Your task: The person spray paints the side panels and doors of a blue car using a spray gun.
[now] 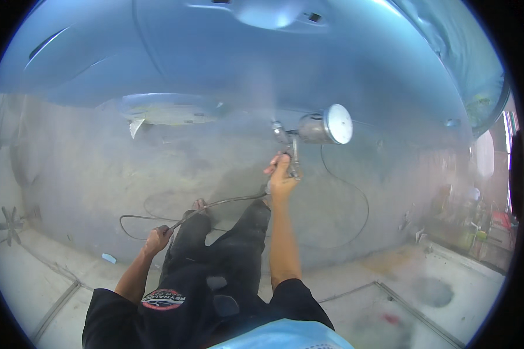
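My right hand (281, 176) grips the handle of a metal spray gun (294, 142) with a round silver cup (327, 126) on top. A fine mist leaves its nozzle toward the blue car body panel (227, 64) that fills the upper part of the view. My left hand (158, 238) is lower and to the left, closed around the dark air hose (215, 205) that runs up to the gun. My legs in dark trousers (227, 244) stand between the two arms.
The hose loops over the dusty grey concrete floor (87, 174). A small fan-shaped object (10, 224) lies at the far left. Cans and clutter (477, 227) crowd the right side. A wheel arch with masking paper (169, 110) shows below the panel.
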Motion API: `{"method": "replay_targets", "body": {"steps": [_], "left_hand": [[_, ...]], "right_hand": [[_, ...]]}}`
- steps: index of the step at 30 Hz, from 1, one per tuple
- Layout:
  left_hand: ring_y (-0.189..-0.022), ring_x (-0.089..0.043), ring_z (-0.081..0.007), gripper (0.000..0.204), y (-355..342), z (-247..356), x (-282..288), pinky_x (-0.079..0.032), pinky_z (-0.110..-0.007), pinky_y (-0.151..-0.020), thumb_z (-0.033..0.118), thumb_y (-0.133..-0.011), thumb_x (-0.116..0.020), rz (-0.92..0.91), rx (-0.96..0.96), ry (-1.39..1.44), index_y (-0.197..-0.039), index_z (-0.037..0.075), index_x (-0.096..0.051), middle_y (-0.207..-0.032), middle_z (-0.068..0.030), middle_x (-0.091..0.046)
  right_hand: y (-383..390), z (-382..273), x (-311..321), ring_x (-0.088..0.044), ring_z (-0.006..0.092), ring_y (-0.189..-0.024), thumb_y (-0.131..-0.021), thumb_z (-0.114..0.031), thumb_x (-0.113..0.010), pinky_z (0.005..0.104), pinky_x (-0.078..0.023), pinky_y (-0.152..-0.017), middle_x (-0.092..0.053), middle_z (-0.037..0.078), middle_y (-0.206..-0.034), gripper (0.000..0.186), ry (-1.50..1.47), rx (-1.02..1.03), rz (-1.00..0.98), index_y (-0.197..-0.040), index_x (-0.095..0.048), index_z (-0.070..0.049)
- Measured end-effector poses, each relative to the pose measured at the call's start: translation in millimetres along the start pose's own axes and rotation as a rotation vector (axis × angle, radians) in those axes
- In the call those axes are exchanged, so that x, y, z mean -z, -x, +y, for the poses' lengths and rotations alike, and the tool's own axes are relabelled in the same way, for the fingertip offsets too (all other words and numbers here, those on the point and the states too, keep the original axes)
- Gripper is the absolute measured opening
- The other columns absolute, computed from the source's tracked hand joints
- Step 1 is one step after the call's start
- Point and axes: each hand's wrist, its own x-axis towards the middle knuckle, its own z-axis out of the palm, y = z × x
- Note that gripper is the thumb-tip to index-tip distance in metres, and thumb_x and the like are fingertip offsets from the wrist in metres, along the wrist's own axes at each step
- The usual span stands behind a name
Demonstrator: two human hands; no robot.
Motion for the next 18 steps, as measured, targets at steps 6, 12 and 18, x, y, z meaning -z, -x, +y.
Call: {"method": "replay_targets", "body": {"steps": [6,12,18], "left_hand": [[-0.081,-0.065,-0.0460,0.032,-25,81,-24,-0.049,-0.051,-0.070,0.031,-0.093,-0.062,-0.040,-0.163,-0.086,-0.093,-0.001,-0.068,-0.082,-0.0264,-0.066],[-0.084,-0.065,-0.0456,0.031,-84,109,-25,-0.049,-0.050,-0.072,0.031,-0.093,-0.064,-0.157,-0.174,-0.073,-0.096,0.000,-0.067,-0.084,-0.0264,-0.066],[-0.079,-0.063,-0.0467,0.032,-124,129,-79,-0.049,-0.051,-0.068,0.033,-0.094,-0.064,-0.224,-0.257,0.011,-0.095,0.001,-0.067,-0.080,-0.0249,-0.065]], "right_hand": [[-80,-1,110,-0.057,0.0132,-0.047,-0.102,-0.032,-0.054,0.0262,-0.043,-0.042,-0.059,0.004,-0.068,0.032,0.047,-0.068,0.242,-0.096,-0.061,-0.001],[-137,53,157,-0.056,0.0148,-0.046,-0.103,-0.040,-0.050,0.0267,-0.043,-0.041,-0.058,0.005,-0.067,0.040,0.131,-0.130,0.371,-0.096,-0.059,-0.002],[-198,85,214,-0.053,0.0149,-0.043,-0.104,-0.045,-0.049,0.0271,-0.043,-0.040,-0.055,0.004,-0.065,0.043,0.222,-0.097,0.414,-0.096,-0.057,-0.003]]}}
